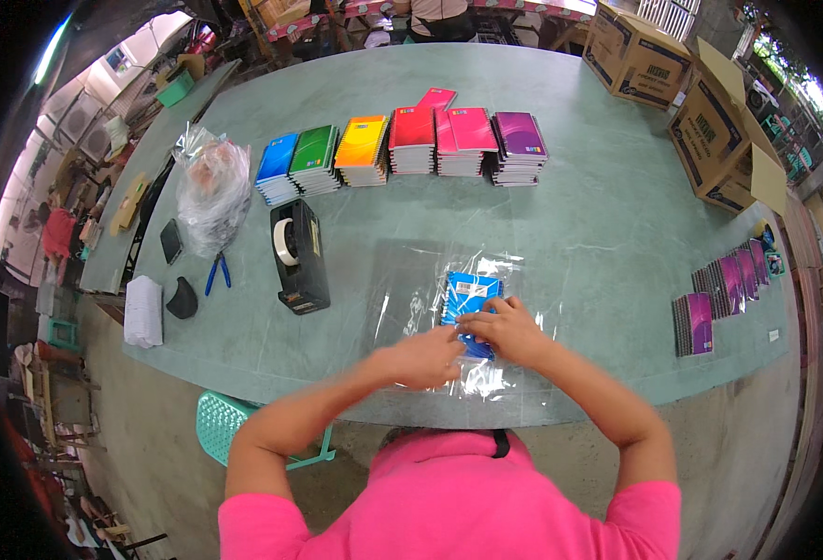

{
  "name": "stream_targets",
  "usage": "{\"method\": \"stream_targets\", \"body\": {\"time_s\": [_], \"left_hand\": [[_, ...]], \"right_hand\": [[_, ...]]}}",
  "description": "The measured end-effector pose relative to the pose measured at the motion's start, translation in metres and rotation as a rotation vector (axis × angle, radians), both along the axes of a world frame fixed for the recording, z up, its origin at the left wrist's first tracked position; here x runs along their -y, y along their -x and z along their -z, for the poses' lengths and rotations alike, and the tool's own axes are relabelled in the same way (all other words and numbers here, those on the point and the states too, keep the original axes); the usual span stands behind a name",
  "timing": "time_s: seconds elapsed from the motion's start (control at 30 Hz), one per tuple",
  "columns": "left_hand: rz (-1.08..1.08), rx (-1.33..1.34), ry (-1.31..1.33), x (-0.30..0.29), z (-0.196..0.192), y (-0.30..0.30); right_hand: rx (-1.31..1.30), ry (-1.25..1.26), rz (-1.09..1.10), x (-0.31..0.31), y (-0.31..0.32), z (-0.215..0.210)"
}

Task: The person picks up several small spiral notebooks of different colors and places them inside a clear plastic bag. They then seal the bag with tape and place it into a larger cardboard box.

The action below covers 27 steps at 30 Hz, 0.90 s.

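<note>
A blue spiral notebook (472, 286) lies on clear plastic film (409, 303) near the front edge of the table, a pale label on its upper part. My right hand (506, 329) bends over the notebook's right side, its fingers closed down on the cover. At the lower left of the notebook is my left hand (430, 357), slightly blurred, with its fingers curled together; what they pinch, if anything, is hidden. Shiny film also shows below the notebook, between my forearms.
Stacked notebooks, such as the green stack (315, 149), line the table's far side. A black tape dispenser (300, 257), blue pliers (217, 273), phone (170, 241) and plastic bag (213, 191) lie left. Purple notebooks (693, 324) and cartons (635, 58) stand right.
</note>
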<state>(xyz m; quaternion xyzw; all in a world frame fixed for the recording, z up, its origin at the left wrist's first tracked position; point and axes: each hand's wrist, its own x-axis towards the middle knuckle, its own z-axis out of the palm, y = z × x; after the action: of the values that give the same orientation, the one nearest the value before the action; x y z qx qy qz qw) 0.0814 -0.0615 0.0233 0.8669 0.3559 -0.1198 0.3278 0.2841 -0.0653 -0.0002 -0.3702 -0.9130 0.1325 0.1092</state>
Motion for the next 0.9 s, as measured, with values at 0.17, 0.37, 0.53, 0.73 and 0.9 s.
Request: {"method": "stream_targets", "body": {"time_s": [0.17, 0.37, 0.53, 0.73, 0.9], "left_hand": [[0.119, 0.181, -1.058, -0.061, -0.024, 0.013], [-0.220, 0.476, -1.107, -0.128, 0.003, -0.018], [-0.496, 0.560, -1.220, -0.106, -0.025, 0.086], [-1.616, 0.679, -0.103, -0.059, 0.031, 0.214], [-1.568, 0.740, -0.110, -0.044, 0.042, 0.204]], "right_hand": [[-0.137, 0.009, 0.092, 0.011, -0.001, 0.010], [-0.164, 0.210, 0.239, 0.004, 0.019, -0.003], [0.055, 0.167, 0.365, 0.008, 0.021, -0.010], [0.095, 0.068, 0.431, 0.004, 0.020, -0.009], [0.178, 0.263, 0.438, -0.004, 0.029, -0.023]]}}
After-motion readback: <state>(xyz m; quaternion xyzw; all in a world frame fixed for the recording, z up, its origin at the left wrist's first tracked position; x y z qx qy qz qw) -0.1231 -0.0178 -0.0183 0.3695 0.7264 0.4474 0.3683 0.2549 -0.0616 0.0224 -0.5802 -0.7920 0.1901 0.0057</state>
